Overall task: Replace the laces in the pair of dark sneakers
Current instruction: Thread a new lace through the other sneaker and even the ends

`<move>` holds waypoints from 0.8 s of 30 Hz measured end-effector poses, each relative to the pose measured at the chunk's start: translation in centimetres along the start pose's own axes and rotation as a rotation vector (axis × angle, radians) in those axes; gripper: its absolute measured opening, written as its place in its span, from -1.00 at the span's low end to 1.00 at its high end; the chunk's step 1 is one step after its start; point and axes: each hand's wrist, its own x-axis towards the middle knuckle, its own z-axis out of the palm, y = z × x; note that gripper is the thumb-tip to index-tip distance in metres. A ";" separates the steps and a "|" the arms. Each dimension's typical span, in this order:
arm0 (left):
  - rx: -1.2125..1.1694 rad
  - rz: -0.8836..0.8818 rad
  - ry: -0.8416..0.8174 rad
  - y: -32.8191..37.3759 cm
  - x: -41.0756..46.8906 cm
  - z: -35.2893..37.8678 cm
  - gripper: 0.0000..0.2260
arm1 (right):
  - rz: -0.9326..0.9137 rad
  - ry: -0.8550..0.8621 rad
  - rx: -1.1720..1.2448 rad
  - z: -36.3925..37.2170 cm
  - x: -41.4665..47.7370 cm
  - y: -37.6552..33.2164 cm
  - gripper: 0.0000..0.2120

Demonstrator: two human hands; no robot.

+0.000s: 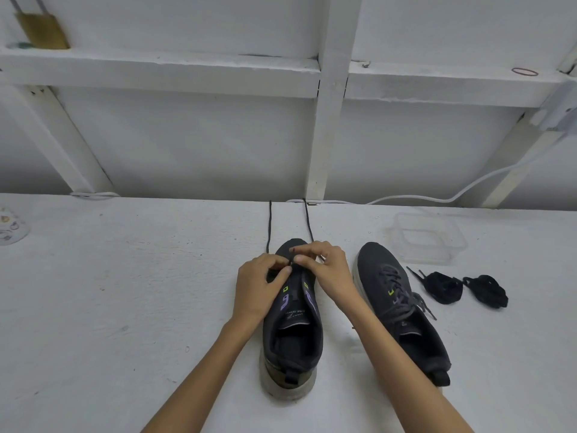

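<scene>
Pinching the lace (270, 226) at the toe end of the near shoe (293, 339), both hands are bunched over the lowest eyelets. The left hand (260, 287) has thumb and forefinger closed on a short dark bit of lace, and the fingers (304, 250) of the right hand (326, 267) meet it from the other side, closed on the same spot. The shoe sits on the tabletop (125, 292) straight ahead, heel toward the person and toe toward the wall. The two loose strands run on past the toe in that same line, lying nearly parallel and well apart from each other. The eyelets nearer the heel look bare, so any threading has to come back along the shoe's long axis, toward the person. Each hand is on its own side of the tongue, neither plainly nearer. I cannot tell whether this lace is going in or coming out. The other shoe (402, 310), to the right, is laced in grey. Beyond it lie two black lace bundles (443, 287) and, nearer the wall, a clear tub (427, 239).
</scene>
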 end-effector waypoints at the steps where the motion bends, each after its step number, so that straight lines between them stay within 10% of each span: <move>1: 0.013 0.017 -0.001 -0.1 0.1 0.0 -0.97 | 0.003 0.000 0.013 0.0 0.0 -0.1 -0.76; 24: -0.107 -0.126 -0.229 0.2 1.8 0.7 -0.65 | 0.069 -0.104 0.287 0.2 1.9 -4.1 -0.79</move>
